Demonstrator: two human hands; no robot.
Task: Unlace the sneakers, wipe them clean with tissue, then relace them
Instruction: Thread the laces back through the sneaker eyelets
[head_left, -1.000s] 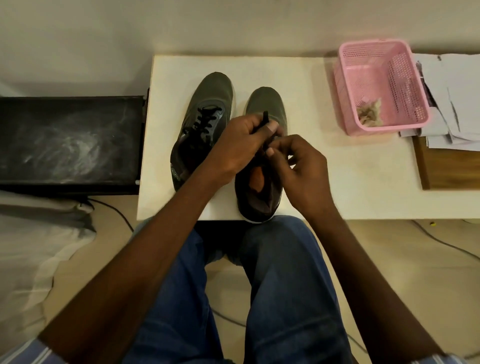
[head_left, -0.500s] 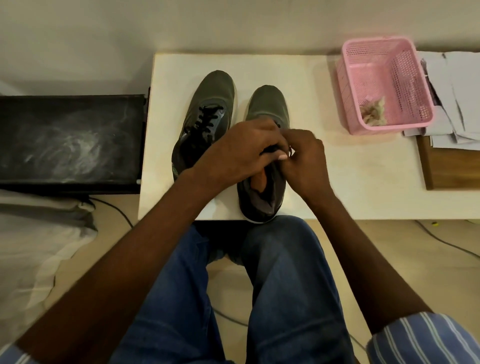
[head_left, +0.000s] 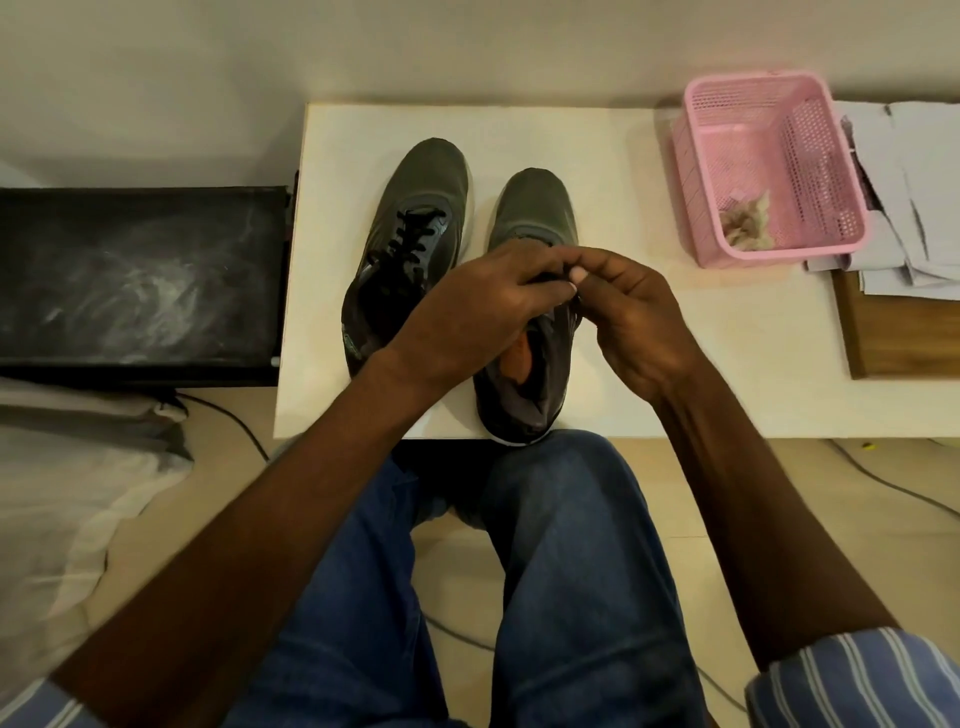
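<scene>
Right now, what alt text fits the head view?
Both hands, left hand and right hand, meet over the right sneaker, fingers pinching at its lace area. The left sneaker, laced, sits beside it on a white table, with a pink basket nearby.

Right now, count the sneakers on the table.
2. The laced sneaker stands left; the other sneaker is beside it under both hands, heel at the table edge. None seem hidden.

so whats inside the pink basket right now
The pink basket holds a crumpled wad of soiled tissue in its near corner. The rest of its floor looks bare, though the near wall hides a strip of it.
</scene>
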